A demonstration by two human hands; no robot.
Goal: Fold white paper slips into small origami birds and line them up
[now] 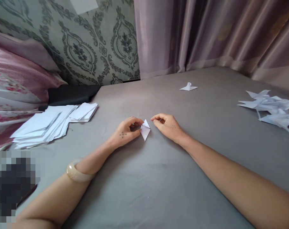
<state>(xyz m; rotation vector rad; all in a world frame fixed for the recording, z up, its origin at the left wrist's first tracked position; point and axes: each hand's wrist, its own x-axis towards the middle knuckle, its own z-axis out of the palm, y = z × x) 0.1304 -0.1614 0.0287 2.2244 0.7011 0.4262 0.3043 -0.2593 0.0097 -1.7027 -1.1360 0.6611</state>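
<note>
A small piece of folded white paper (145,131) with pointed corners is at the middle of the grey-covered surface. My left hand (128,131) has its thumb and fingers closed on the left side of this paper, hiding that part of it. A short way to the right, my right hand (167,126) is curled with thumb and index fingertips close together. It is apart from the paper, and whether anything tiny sits between those fingertips is not visible. A pale bangle (79,171) circles my left forearm.
Stacks of white paper sheets (41,125) lie at the left. One folded paper figure (188,86) stands farther back, and several more folded figures (274,108) are heaped at the right. Curtains (158,38) and a patterned wall (99,44) border the back. A blurred dark patch (14,187) is lower left.
</note>
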